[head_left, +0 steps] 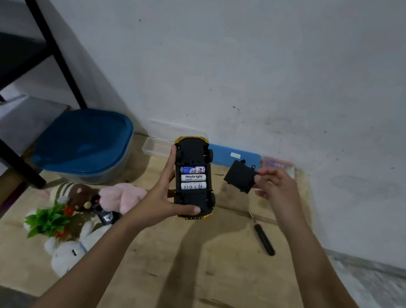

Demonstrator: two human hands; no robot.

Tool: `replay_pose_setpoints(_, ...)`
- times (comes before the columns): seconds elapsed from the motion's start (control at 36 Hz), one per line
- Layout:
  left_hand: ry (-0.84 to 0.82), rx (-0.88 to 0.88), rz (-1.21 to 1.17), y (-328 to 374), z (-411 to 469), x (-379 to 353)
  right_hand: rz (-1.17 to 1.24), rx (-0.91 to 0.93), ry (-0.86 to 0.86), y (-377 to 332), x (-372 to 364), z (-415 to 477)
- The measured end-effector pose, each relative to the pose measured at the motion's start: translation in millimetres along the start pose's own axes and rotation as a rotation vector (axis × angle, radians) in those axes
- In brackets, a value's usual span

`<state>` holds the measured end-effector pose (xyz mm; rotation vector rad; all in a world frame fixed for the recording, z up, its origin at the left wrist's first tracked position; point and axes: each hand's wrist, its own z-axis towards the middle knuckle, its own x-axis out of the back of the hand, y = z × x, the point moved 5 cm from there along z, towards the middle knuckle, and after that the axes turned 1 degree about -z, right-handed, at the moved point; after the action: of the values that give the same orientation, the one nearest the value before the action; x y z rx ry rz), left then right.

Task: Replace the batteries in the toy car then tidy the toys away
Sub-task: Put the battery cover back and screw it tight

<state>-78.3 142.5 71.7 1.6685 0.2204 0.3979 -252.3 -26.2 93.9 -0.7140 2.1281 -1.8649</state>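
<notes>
Yellow-bodied toy car is held belly-up in left hand, thumb across the rear end and fingers curled round the flank, likely so the bay faces the eyes. Three batteries sit in the open bay: top one blue-labelled, lower two white. Right hand pinches battery cover by one edge at 3 o'clock of the car, apart from it, which keeps the bay clear. Screwdriver lies on cardboard sheet at 4 o'clock, handy for refastening. Plush toys are heaped at 8 o'clock, blue-lidded tub at 10 o'clock. Tidying not yet begun, I judge.
</notes>
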Motion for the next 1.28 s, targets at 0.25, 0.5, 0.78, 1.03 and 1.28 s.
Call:
replay_pose_setpoints(0.25,-0.085,-0.065,0.032,44,5,-18,-0.045,0.250,-0.173,-82,-19,-24)
replay_pose_setpoints(0.5,-0.152,-0.095,0.039,68,2,-31,-0.190,0.332,-0.184,-88,-24,-31)
replay_pose_setpoints(0.78,-0.160,-0.082,0.044,73,0,-34,-0.231,0.367,-0.188,-88,-20,-32)
replay_pose_setpoints(1.03,-0.153,-0.096,0.052,75,2,-33,-0.177,0.351,-0.203,-88,-17,-31)
replay_pose_setpoints(1.28,-0.168,-0.112,0.047,77,2,-36,-0.252,0.405,-0.139,-89,-15,-31)
